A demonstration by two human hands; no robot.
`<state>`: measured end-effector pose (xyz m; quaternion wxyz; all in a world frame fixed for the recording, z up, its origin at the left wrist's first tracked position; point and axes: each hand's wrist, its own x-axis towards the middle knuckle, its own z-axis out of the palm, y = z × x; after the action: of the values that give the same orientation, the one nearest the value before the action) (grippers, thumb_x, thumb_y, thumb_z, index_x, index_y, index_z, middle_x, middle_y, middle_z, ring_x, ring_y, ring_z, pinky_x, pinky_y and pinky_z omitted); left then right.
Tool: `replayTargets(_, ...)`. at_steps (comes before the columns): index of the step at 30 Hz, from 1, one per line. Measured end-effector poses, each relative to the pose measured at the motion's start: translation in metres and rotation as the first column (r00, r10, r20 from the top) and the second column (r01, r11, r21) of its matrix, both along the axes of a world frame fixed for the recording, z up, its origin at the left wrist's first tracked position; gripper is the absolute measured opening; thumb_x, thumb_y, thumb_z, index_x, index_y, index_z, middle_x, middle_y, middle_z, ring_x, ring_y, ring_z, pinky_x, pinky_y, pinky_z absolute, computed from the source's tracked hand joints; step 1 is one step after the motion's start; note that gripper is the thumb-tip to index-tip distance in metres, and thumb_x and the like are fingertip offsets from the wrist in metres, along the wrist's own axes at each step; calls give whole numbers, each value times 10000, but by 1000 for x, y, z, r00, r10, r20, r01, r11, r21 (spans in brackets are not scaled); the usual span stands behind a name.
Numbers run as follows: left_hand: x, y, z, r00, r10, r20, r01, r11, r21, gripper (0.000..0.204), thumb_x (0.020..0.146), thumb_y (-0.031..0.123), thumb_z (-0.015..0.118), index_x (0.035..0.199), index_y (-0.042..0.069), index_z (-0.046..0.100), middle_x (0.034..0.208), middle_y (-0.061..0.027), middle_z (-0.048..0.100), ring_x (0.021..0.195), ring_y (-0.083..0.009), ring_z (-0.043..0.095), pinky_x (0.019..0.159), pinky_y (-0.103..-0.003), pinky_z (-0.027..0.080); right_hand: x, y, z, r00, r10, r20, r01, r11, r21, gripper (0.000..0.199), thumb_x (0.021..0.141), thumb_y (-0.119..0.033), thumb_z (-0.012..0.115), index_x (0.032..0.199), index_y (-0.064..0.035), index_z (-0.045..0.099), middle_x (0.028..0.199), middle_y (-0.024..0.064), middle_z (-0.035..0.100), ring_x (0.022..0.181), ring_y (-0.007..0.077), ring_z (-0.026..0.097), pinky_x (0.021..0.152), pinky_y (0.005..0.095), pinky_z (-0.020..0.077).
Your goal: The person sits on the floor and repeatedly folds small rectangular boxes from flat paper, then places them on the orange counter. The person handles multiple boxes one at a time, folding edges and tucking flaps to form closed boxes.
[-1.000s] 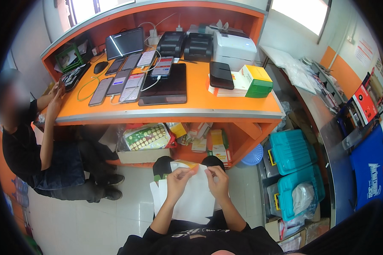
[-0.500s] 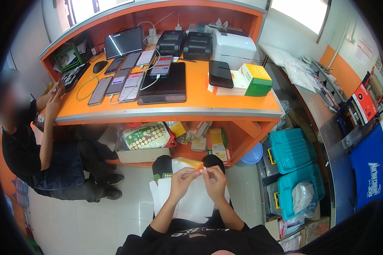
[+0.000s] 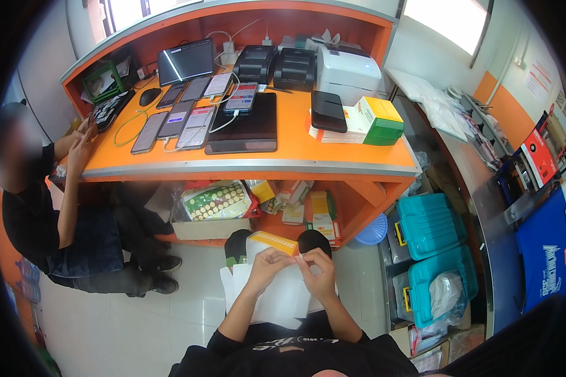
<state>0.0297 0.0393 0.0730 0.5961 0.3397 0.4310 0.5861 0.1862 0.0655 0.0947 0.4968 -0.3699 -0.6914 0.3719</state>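
Observation:
Over my lap, my left hand [image 3: 270, 267] pinches the lower edge of a yellow, orange and white printed card [image 3: 271, 242]. My right hand [image 3: 317, 274] has its fingertips pressed together at the card's right end, close to the left fingertips. The card slants up to the left, its printed face showing. Under my hands, white paper sheets [image 3: 282, 300] lie across my lap, partly covered by my forearms. Whether they join the card, I cannot tell.
Before me stands an orange desk [image 3: 283, 164] with several phones [image 3: 149, 133], a black tablet [image 3: 258, 135], a white printer [image 3: 348, 72] and a yellow-green box [image 3: 382, 120]. Another person [image 3: 28, 207] sits at the left. Teal-lidded bins [image 3: 432, 226] stand on the right.
The card has tilted so that more of its yellow printed face shows. Both hands stay almost in place, still gripping it.

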Motion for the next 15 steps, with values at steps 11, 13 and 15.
replayTargets(11, 15, -5, 4, 995, -8, -95, 25, 984, 178, 186, 934, 74, 603, 1108, 7, 607, 1127, -73, 570, 1092, -190, 607, 942, -280, 485, -1, -3, 7, 983, -169, 65, 140, 936, 323, 143, 763, 44, 717, 796, -3, 586, 781, 109, 617, 692, 194, 624, 635, 294, 504)
replayTargets(13, 17, -8, 12, 969, -48, 241, 35, 998, 58, 249, 976, 213, 544, 1084, 1, 619, 1127, -75, 560, 1164, -260, 563, 1033, -367, 422, 3, -2, 1, 976, -211, 51, 190, 943, 274, 157, 767, 62, 705, 802, -5, 568, 795, 106, 602, 714, 188, 622, 666, 287, 517)
replayTargets(15, 17, -12, 21, 792, -56, 607, 120, 991, -65, 611, 938, 576, 477, 1008, -15, 615, 1110, -88, 557, 1291, -346, 448, 1155, -501, 240, 13, 5, -9, 973, -230, 2, 226, 961, 156, 159, 799, 66, 683, 832, -1, 543, 828, 92, 578, 747, 169, 623, 683, 270, 524)
